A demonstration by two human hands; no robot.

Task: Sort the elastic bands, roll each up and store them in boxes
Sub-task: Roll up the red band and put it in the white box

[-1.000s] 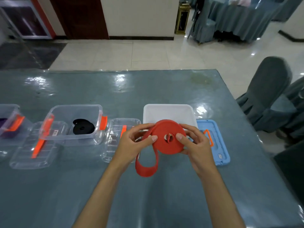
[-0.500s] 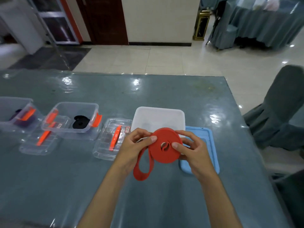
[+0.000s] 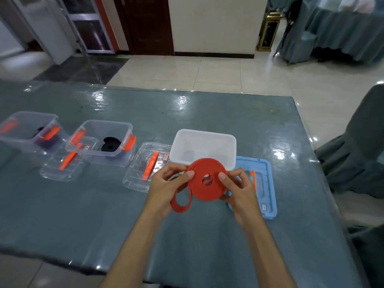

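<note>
I hold a red elastic band (image 3: 204,189) wound into a flat coil above the table, just in front of the empty white box (image 3: 204,148). My left hand (image 3: 169,187) pinches the coil's left edge, thumb on its face. My right hand (image 3: 242,191) grips its right side, thumb on top. A loose loop of the band hangs below my left hand. A clear box (image 3: 104,142) to the left holds a black rolled band (image 3: 110,144). Another clear box (image 3: 29,130) at far left holds a dark purple band (image 3: 48,140).
A blue lid (image 3: 265,183) lies right of the white box, partly under my right hand. Two clear lids with orange handles (image 3: 145,166) (image 3: 62,165) lie in front of the boxes. Covered chairs (image 3: 357,146) stand at the table's right edge.
The coil has grown a little and the hanging loop is shorter. The view has drawn back and tilted, showing more of the table's near edge.
</note>
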